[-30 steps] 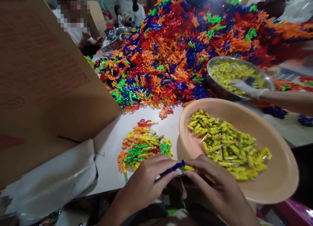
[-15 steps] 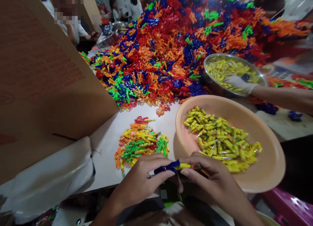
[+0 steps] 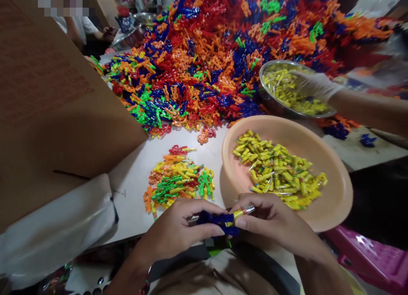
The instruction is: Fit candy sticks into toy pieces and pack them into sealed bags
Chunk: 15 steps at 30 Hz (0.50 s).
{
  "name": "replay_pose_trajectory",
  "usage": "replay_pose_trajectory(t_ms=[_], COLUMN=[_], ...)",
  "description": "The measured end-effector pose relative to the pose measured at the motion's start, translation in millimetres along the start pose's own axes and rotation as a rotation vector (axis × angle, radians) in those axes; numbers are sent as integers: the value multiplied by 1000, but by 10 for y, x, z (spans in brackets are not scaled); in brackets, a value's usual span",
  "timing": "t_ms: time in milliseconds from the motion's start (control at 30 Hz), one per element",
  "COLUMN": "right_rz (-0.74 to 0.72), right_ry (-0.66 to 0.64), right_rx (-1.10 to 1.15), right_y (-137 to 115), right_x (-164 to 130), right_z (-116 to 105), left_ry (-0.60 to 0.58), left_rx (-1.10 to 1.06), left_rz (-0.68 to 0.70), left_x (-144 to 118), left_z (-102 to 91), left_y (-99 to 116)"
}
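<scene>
The blue toy figure (image 3: 212, 218) was between the two hands, just past the near edge of the table (image 3: 127, 180). The left hand (image 3: 178, 225) gripped it between thumb and fingers, and the right hand (image 3: 270, 216) pinched a yellow tube (image 3: 238, 214) at the figure's right end. Half a second earlier the tube had lain nearly level with the figure; now it slanted up to the right, its clear end showing above the right fingers, and a second blue limb showed below the first. Neither piece had been let go, so the fitting of one to the other looked under way rather than finished — whether the tube was seated, the fingers hid.

Beyond the left hand, the small heap of toys (image 3: 168, 180) lay as it had, a green figure (image 3: 205, 182) on its right side. Beside it, the peach basin (image 3: 342, 201) held many loose yellow tubes (image 3: 274, 159), apparently undisturbed; the supply within reach looked ample.

Farther off, a co-worker's gloved hand (image 3: 318, 86) had shifted toward the far side of the steel bowl (image 3: 274, 106) — blurred, its grip impossible to tell. The big pile of toys (image 3: 204, 52) rose behind, with a cardboard box (image 3: 63, 103) to the left.
</scene>
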State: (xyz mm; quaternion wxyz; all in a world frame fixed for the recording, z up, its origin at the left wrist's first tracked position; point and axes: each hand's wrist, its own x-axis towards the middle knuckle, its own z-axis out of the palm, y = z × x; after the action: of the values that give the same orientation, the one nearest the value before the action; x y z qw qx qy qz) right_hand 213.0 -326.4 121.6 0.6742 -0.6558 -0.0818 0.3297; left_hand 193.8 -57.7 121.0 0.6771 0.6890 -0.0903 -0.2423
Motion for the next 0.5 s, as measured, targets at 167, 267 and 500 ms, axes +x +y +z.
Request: replay_pose_trajectory(t_ms=[167,267,500], right_rz=[-22,-55,-188], right_ry=[39,132,334], right_rx=[-21,-184,-544], right_y=[-39,-78,-89], right_x=[-7,-47,-175], right_z=[88,224,264], left_ry=[40,100,217], left_rx=[-113,-19,274], left_rz=[-104,-78,-47], left_x=[-14,-21,-90], left_z=[35,58,-149], left_y=[-19,-47,-140])
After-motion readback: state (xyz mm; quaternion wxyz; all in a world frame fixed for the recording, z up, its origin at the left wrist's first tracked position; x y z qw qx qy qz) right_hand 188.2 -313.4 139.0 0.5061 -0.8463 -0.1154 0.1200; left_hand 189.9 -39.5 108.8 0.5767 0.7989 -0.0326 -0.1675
